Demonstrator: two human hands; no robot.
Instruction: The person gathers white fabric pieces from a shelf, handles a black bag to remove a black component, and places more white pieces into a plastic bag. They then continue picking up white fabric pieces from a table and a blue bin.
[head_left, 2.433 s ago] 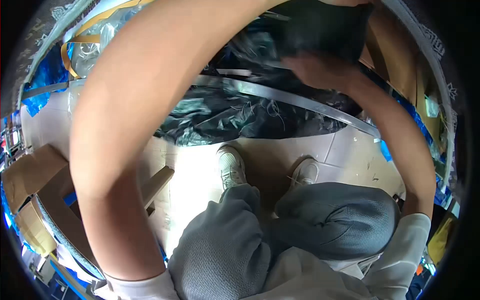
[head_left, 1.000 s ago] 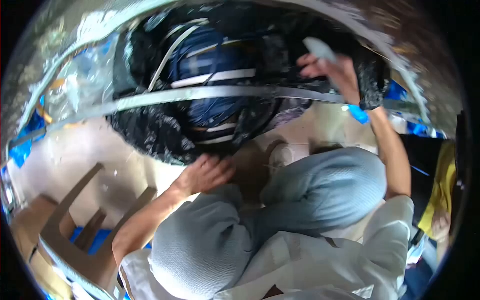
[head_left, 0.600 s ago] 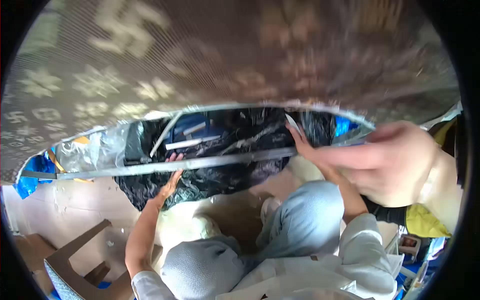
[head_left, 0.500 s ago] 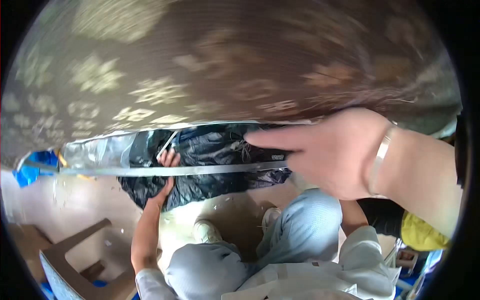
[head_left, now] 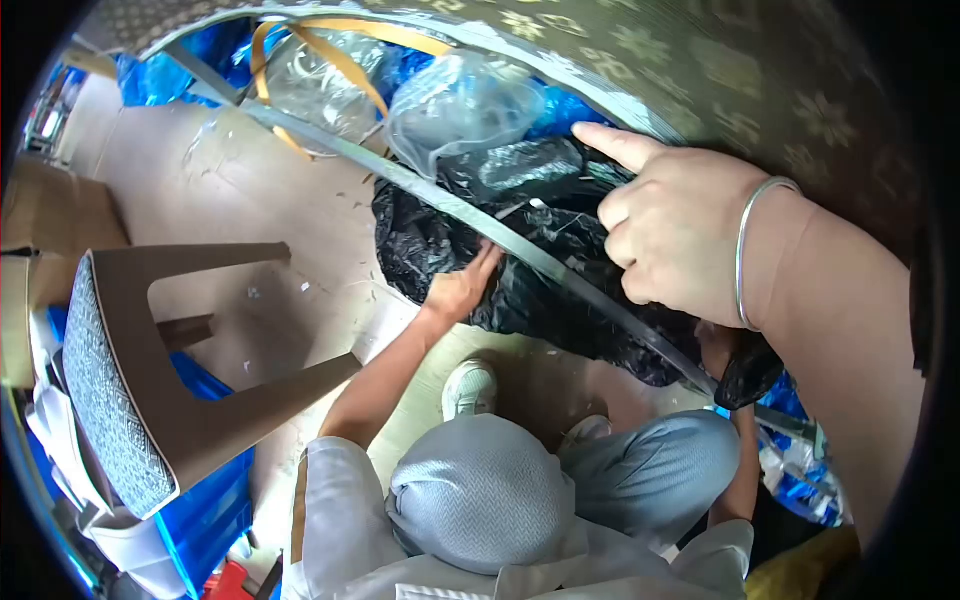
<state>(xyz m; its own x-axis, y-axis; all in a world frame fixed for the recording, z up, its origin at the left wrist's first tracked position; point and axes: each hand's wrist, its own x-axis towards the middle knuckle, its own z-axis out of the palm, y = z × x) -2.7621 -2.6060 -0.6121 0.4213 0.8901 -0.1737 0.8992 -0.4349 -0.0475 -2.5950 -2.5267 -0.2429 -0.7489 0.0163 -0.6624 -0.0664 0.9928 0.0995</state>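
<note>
A crumpled black plastic bag [head_left: 430, 235] lies beneath the metal bar [head_left: 440, 197], above my shoes. My left hand [head_left: 462, 288] is at the bag's near side, its fingers pressed together on the plastic just under the bar. Of my right hand [head_left: 716, 345] only a small part shows, at the bag's right end; its fingers are hidden by black plastic and another person's arm. That person's hand [head_left: 675, 215], with a silver bangle at the wrist, reaches in from the right with the index finger stretched toward the bag and clear plastic bags [head_left: 460, 105].
A patterned brown cover [head_left: 650, 60] spans the top. Blue plastic [head_left: 160, 78] and an orange strap [head_left: 345, 65] lie beyond the bar. On the left, a brown stool [head_left: 180, 400] with a grey padded seat lies tipped over near a cardboard box [head_left: 70, 215].
The view has turned and lowered, showing more floor, the stool and the clear bags. The other person's hand still points in from the right. My left hand stays at the black bag.
</note>
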